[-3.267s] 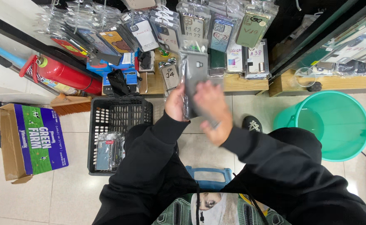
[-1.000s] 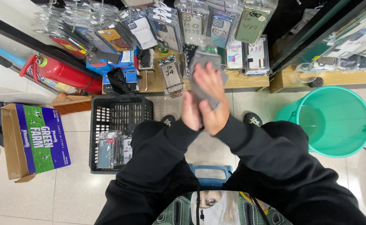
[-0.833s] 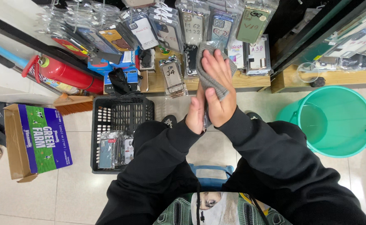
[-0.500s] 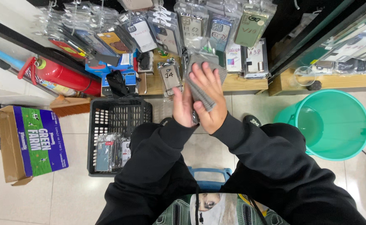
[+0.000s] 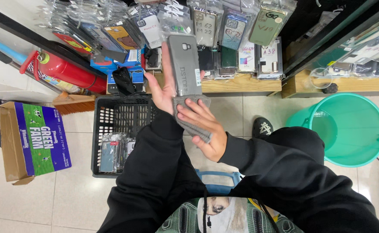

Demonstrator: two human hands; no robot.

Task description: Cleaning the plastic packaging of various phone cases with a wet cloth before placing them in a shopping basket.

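My left hand (image 5: 162,88) holds a grey phone case (image 5: 184,64) upright in its clear wrapper, fingers flat behind it. My right hand (image 5: 202,125) presses a grey cloth (image 5: 190,121) against the lower end of the case. Both arms wear black sleeves. Behind the case hang several packaged phone cases (image 5: 206,26) on a display above a wooden shelf (image 5: 228,85).
A black plastic basket (image 5: 112,116) with packaged cases stands on the tiled floor at left. A cardboard box (image 5: 32,138) lies further left, a red fire extinguisher (image 5: 64,71) behind it. A teal bucket (image 5: 349,125) stands at right. A blue stool (image 5: 217,181) shows below me.
The right hand with the cloth has slid down from the top of the case to its lower end, uncovering the case's grey back. The left hand keeps holding the case.
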